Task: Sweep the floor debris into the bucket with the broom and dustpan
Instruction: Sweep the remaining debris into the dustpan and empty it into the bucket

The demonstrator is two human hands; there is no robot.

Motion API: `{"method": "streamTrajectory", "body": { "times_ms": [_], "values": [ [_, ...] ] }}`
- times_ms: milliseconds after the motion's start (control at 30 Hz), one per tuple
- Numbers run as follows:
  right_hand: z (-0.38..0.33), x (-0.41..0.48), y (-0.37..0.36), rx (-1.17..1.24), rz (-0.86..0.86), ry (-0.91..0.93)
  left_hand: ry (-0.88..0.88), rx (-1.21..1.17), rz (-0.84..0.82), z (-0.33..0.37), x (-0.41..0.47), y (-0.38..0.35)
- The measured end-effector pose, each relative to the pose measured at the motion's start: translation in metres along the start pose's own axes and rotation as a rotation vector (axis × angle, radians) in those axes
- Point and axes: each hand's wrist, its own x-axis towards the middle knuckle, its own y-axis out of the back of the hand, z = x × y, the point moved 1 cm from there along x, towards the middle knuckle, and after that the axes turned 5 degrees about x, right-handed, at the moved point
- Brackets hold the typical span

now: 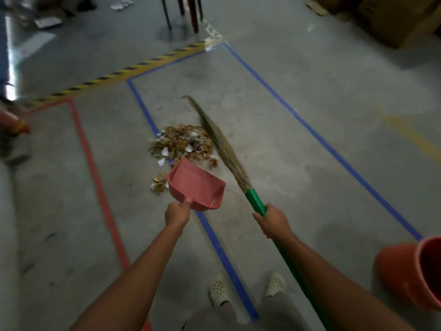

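Debris (182, 144) gathered in one pile on floor (274, 130), straddling blue tape; small clump apart, just beside dustpan (196, 185). Left hand (177, 215) grasps dustpan handle, pan near pile's edge, looks empty. Right hand (273, 222) grips green broom (223, 145) handle, bristles along pile's right side. Bucket (410, 271) well apart at right, contents hidden. Left, likely: sweep into pan, tip into bucket.

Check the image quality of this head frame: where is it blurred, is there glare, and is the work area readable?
Head view: the left edge and top-left corner smear with motion blur; a bright glare streak runs down the far left. The centre is sharper: debris pile, pink dustpan in the left hand and broom in the right hand read clearly. The orange bucket is soft and cropped; the wide lens bows the blue tape.
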Motion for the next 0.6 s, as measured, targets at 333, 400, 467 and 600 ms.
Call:
{"method": "streamTrajectory", "body": {
  "times_ms": [333,400,467,600],
  "values": [
    [-0.098,0.079,-0.055,-0.229,-0.217,0.173,0.230,-0.015,0.122,-0.044,0.078,0.072],
    [-0.114,0.107,-0.075,-0.264,-0.271,0.196,0.272,-0.021,0.149,-0.056,0.103,0.079],
    [-0.129,0.137,-0.099,-0.296,-0.322,0.217,0.304,-0.010,0.174,-0.070,0.134,0.083],
    [-0.147,0.204,-0.165,-0.385,-0.368,0.264,0.337,0.046,0.188,-0.104,0.212,0.082]
  ]
}}
